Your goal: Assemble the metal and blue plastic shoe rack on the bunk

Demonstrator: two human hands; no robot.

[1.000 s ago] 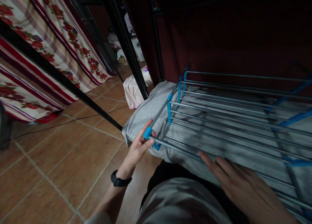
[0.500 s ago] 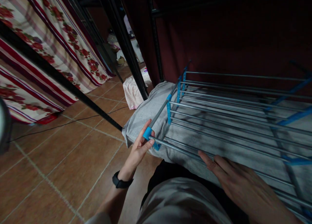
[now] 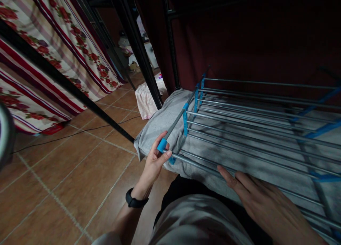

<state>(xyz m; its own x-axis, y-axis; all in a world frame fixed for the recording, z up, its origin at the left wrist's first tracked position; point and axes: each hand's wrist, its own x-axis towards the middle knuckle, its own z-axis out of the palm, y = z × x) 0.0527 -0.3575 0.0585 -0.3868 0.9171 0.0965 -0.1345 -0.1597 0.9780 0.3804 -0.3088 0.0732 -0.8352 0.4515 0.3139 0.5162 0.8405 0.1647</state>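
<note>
A drying rack (image 3: 185, 123) with grey metal rods and blue plastic fittings rests on a grey cloth-covered surface (image 3: 157, 124). My left hand (image 3: 152, 164) grips its near left corner, fingers behind the blue corner joint (image 3: 162, 145) and thumb on the front rod. Further right along the same front side, my right hand (image 3: 259, 200) lies over the rods. Its index finger points along the front rod while the other fingers bend down around it, their tips partly hidden.
Black metal bars (image 3: 101, 116) of a frame slant down at the left. A floral striped curtain (image 3: 87, 53) hangs beyond them. A thin black cable (image 3: 80, 132) runs across the brown tiled floor (image 3: 53, 166). Pale cloth (image 3: 145, 101) hangs behind a post. A dark red curtain (image 3: 239, 49) backs the rack.
Almost nothing differs. The view has shifted very slightly, and both hands keep their places on the drying rack.
</note>
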